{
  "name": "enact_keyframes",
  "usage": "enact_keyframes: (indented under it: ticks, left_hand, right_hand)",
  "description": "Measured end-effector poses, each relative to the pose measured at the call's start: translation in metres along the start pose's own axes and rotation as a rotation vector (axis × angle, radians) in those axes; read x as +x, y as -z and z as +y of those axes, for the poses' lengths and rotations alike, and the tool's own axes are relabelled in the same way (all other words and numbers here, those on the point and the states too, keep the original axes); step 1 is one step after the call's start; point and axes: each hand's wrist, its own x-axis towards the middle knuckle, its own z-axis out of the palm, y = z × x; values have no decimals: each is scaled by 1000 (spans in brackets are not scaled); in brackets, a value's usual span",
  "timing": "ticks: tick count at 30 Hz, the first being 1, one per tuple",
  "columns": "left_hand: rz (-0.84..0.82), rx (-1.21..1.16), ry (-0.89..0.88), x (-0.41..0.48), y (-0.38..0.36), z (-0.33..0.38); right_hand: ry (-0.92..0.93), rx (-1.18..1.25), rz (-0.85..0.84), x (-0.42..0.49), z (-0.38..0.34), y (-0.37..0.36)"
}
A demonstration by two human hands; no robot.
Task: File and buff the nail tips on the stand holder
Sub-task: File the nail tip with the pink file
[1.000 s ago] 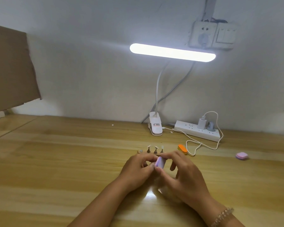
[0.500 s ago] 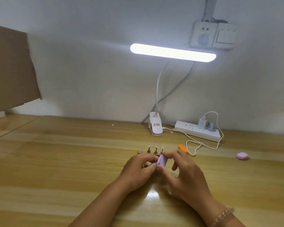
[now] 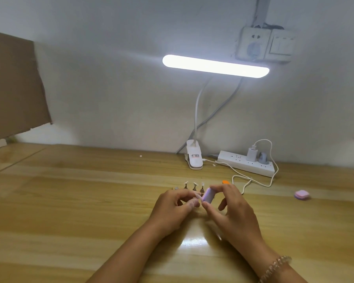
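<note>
Nudged slightly rightward, the purple buffer block [image 3: 208, 194] is pinched by the right hand [image 3: 236, 213]; a nail tip [image 3: 197, 195] is gripped in the left hand [image 3: 172, 209], just before the stands [image 3: 194, 187] on the counter [image 3: 70, 201].

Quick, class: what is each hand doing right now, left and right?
Left hand: closed, pinching a small nail tip.
Right hand: closed, holding the lilac buffer block.
</note>
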Motion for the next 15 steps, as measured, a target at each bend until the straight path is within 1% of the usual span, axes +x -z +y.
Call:
enact_keyframes:
  ticks: [3, 7, 9, 11, 13, 15]
  left_hand:
    - [17, -27, 18, 0, 1, 1]
    - [21, -14, 31, 0, 1, 0]
    - [12, -23, 38, 0, 1, -1]
    - [11, -37, 48, 0, 1, -1]
    - [13, -29, 55, 0, 1, -1]
    - [3, -21, 48, 0, 0, 0]
  right_hand:
    - [59, 34, -58, -3, -4, -2]
    - [-9, 49, -10, 2, 1, -1]
    - [43, 44, -42, -1, 0, -1]
    - [61, 95, -87, -2, -3, -1]
    - [4, 131, -53, 1, 0, -1]
    - [-29, 111, -10, 3, 4, -1]
